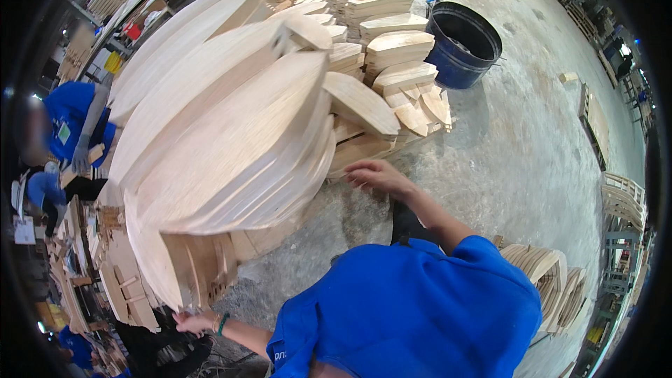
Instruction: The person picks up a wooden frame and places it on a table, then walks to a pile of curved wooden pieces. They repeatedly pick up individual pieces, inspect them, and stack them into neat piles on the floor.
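A large stack of pale, curved wooden panels (231, 133) fills the left and middle of the view, its layered edges partly smeared by motion. My left hand (198, 322), with a green band at the wrist, is beside the stack's lower corner. Its fingers reach toward the tip of the wood, and I cannot tell whether they touch it. My right hand (378, 176) hovers by the stack's right side with its fingers stretched out and nothing in them. Just beyond it, a short wooden piece with a slanted end (362, 105) juts out from the pile.
Cut wooden pieces (388, 10) stand in piles at the back, beside a dark blue drum (462, 45). Concrete floor (532, 147) stretches right, with curved wooden frames (542, 273) behind my right shoulder. A co-worker in blue (73, 122) is at the far left.
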`<state>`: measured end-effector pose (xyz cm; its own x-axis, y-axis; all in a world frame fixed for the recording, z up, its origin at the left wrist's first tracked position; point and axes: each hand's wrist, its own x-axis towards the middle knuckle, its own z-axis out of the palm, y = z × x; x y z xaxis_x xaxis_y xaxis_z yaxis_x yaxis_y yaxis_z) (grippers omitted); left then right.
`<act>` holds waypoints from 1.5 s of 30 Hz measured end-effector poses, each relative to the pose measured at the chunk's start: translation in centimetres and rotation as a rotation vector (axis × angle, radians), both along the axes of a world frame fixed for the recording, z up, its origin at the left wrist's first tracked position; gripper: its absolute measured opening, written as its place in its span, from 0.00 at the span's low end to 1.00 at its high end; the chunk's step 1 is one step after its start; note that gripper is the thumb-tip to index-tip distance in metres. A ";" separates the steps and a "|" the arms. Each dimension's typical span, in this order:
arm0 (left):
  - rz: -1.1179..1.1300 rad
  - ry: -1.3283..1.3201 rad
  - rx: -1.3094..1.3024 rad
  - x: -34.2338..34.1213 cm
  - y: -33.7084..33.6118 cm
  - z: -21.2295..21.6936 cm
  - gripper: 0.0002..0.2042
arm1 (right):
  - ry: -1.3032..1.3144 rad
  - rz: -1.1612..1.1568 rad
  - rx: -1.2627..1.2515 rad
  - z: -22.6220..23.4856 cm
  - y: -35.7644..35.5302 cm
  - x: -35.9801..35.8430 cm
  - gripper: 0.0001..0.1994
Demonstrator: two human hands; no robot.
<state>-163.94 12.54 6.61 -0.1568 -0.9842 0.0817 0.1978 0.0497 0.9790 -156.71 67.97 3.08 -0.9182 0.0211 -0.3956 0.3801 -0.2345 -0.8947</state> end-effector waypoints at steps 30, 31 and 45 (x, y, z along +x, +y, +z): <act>-1.007 -1.660 0.145 6.1 47.9 -8.4 0.21 | -0.398 0.115 0.450 -32.2 66.5 -15.8 0.44; -1.102 -1.494 0.205 5.9 48.3 -8.3 0.23 | -0.331 0.005 0.509 -32.0 65.5 -14.3 0.42; -1.263 -1.640 0.022 6.0 51.5 -11.1 0.20 | 0.189 0.345 1.403 -29.2 52.4 -13.2 0.34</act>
<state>-157.93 64.00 -4.51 -0.4970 -0.2984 -0.8148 -0.7590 0.6046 0.2416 -169.95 120.33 -26.15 -0.9924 0.0526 -0.1110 0.0885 0.9331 -0.3485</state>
